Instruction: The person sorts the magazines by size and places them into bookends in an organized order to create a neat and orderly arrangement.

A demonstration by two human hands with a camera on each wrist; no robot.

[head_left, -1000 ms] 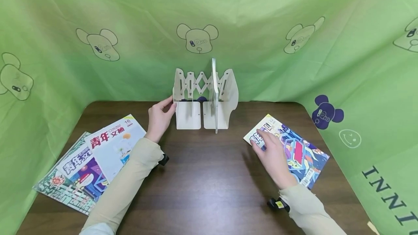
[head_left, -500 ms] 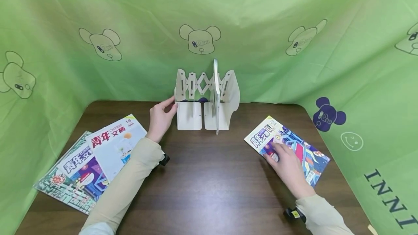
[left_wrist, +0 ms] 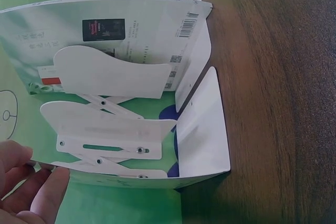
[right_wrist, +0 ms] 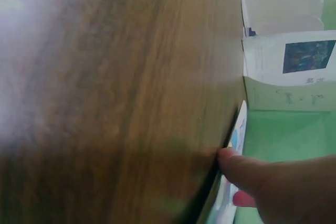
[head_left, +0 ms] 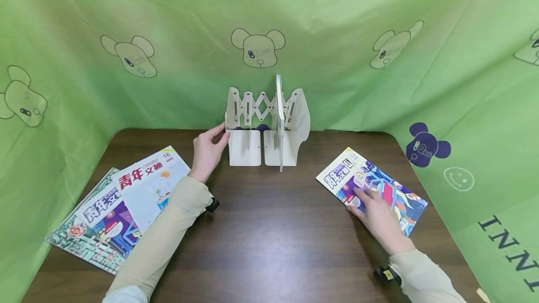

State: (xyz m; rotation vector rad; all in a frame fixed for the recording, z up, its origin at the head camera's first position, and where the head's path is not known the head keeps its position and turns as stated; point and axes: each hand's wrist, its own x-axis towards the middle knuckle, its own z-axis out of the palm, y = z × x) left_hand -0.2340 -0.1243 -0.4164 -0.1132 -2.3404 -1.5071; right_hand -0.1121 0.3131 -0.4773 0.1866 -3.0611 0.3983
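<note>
Toward the right side of the table [head_left: 286, 233], a purple-and-blue magazine [head_left: 375, 178] is laid flat or nearly so, its edge met by the thumb of the right hand [head_left: 382, 222] while fingers are rested on the cover. Whether the edge is pinched or merely touched cannot be told. At the back of the table, the left end panel of a white expanding rack [head_left: 245, 151] is gripped narrowly between thumb and fingers by the left hand [head_left: 207, 155]. One upright magazine [head_left: 280, 116] is supported in the rack, between the right end panel and the divider beside it. On the left, partly covered by the left sleeve [head_left: 157, 235], three magazines are overlapped: a pale-blue one [head_left: 145, 188] on top, a purple one [head_left: 111, 228] beneath and a green patterned one [head_left: 84, 244] lowest. Judged by this layout, the work has been carried only a little way: one magazine is already racked, and four visible ones are left unracked. Behind everything, a green cloth [head_left: 189, 83] is hung.
</note>
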